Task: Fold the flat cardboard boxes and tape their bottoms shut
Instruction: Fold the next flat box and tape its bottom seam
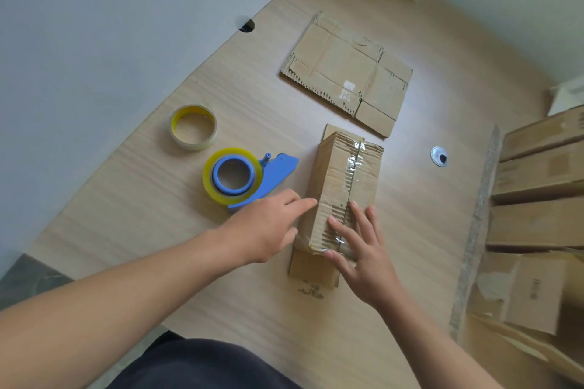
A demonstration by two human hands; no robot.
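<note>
1. The desk carried everything I could see of the job.
2. Past its right edge sat a stack of cartons, out of the way.
3. 1 flat box lay on the far side, not yet folded and well apart from both hands.
4. The folded box stood near the middle, bottom up, with a strip of clear tape along its seam. The strip looked wrinkled. To my eye, uneven pressing could leave it lifting at the near end, and the flaps might spring open.
5. The right hand lay flat on the box's near end, fingers straight and spread over the tape. The left hand reached in beside it, fingers stretched apart and gripping nothing, its index tip touching the box's left edge. A hard sideways push there could slide or tip the box.
6. The blue dispenser lay just left of the box, close enough for the left wrist to knock it.
7. A spare tape roll sat farther left.
</note>
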